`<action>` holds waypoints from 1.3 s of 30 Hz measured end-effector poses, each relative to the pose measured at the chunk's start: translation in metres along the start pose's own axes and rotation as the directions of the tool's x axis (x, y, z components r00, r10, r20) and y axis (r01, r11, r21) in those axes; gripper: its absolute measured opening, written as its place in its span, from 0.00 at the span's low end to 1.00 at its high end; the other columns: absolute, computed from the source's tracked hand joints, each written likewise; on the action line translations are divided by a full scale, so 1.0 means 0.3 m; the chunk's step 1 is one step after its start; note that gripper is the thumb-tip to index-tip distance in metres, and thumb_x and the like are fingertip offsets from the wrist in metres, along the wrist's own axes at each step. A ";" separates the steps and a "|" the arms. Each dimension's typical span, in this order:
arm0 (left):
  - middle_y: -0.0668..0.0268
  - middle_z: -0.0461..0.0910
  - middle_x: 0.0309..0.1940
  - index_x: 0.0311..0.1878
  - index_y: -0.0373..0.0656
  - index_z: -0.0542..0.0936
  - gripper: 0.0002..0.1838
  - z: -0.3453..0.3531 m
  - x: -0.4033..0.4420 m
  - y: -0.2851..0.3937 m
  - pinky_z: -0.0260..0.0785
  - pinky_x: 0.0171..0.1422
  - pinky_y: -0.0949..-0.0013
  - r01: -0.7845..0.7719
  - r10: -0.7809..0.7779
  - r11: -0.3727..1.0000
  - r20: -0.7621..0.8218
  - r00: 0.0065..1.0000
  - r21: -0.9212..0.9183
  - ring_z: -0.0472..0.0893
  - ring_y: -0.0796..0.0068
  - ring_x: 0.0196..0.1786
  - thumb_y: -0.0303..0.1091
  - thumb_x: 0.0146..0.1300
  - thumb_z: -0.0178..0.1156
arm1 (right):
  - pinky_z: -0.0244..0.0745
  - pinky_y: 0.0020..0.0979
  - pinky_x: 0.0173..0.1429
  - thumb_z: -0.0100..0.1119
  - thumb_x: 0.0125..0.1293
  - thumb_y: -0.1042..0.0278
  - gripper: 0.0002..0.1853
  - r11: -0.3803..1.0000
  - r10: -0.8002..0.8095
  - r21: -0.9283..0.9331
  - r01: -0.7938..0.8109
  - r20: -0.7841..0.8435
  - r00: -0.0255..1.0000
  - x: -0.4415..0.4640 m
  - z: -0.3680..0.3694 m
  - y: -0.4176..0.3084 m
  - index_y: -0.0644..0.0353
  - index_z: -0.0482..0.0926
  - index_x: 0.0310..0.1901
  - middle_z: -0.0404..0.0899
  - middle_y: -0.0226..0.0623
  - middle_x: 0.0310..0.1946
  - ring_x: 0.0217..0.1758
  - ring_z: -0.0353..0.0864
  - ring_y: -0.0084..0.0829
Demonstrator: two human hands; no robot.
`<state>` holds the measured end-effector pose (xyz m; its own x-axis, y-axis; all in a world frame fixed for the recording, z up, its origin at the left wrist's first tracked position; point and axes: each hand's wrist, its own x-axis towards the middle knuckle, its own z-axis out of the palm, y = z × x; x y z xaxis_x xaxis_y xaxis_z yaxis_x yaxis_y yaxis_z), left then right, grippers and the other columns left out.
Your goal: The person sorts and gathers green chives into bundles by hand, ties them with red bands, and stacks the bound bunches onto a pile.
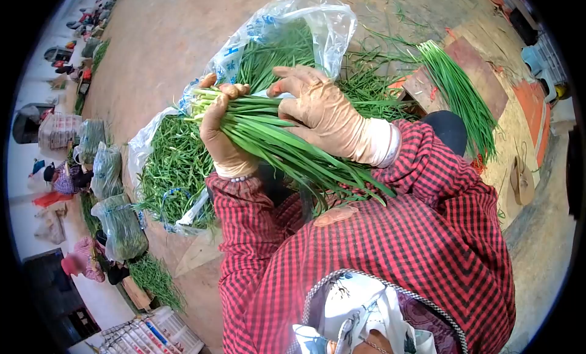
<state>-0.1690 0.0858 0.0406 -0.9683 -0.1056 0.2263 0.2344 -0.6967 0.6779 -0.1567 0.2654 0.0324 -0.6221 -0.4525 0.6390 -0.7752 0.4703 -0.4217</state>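
Left grip (226, 145): gloved, closed on a bunch of green stalks (268, 140), centre; pale ends toward ten o'clock, leaf tips toward four.
Right grip (334, 115): gloved, fingers bent over the bunch; whether pinching, cannot tell, contact partly hidden.
Clear plastic bag (334, 33), twelve o'clock: greens inside, lower part covered by hands.
Loose heap (174, 158), nine o'clock.
Second bunch (461, 101), two o'clock.
Another person (91, 259), eight o'clock: indistinct.
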 end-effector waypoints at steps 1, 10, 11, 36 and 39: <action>0.61 0.78 0.35 0.61 0.35 0.67 0.24 -0.001 0.004 0.007 0.69 0.61 0.58 -0.003 0.003 1.000 -0.001 1.000 0.000 0.78 0.65 0.44 0.26 0.61 0.57 | 0.58 0.49 0.70 0.63 0.56 0.64 0.09 0.996 0.010 0.087 -0.011 0.006 1.000 -0.003 0.000 0.007 0.60 0.78 0.31 0.77 0.41 0.50 0.66 0.68 0.48; 0.64 0.81 0.40 0.54 0.38 0.76 0.20 -0.025 0.041 -0.029 0.74 0.44 0.76 -0.248 0.195 0.693 0.155 0.969 0.677 0.80 0.78 0.39 0.17 0.57 0.63 | 0.68 0.41 0.56 0.60 0.57 0.68 0.08 0.968 0.052 0.233 -0.090 0.164 0.985 -0.083 -0.067 0.073 0.64 0.77 0.33 0.76 0.42 0.39 0.49 0.75 0.45; 0.65 0.81 0.41 0.54 0.39 0.77 0.21 -0.041 0.056 -0.017 0.73 0.42 0.78 -0.315 0.259 0.587 0.195 0.946 0.745 0.79 0.79 0.38 0.17 0.56 0.63 | 0.68 0.41 0.56 0.60 0.57 0.68 0.08 0.968 0.056 0.235 -0.094 0.161 0.985 -0.118 -0.079 0.089 0.64 0.77 0.33 0.76 0.42 0.39 0.49 0.75 0.45; 0.63 0.76 0.34 0.70 0.29 0.57 0.42 0.534 0.075 -0.070 0.60 0.72 0.47 -0.357 0.049 0.872 0.667 0.743 0.334 0.78 0.69 0.42 0.33 0.55 0.64 | 0.73 0.41 0.59 0.74 0.42 0.63 0.49 0.786 0.239 0.618 -0.021 -0.273 0.932 0.018 -0.257 0.029 0.59 0.59 0.68 0.75 0.51 0.51 0.55 0.78 0.50; 0.56 0.79 0.44 0.70 0.29 0.58 0.39 0.675 0.118 -0.119 0.66 0.68 0.54 -0.308 0.086 0.930 0.692 0.717 0.203 0.80 0.63 0.50 0.32 0.59 0.63 | 0.79 0.42 0.47 0.71 0.44 0.59 0.34 0.920 0.233 0.369 -0.129 -0.253 0.939 0.021 -0.457 0.082 0.56 0.67 0.53 0.80 0.47 0.39 0.43 0.82 0.51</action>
<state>-0.1943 0.2505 0.1660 -0.6145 0.3554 0.7044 0.5333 -0.4708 0.7028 -0.1646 0.3780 0.1142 -0.7371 -0.1235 0.6644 -0.6737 0.2119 -0.7080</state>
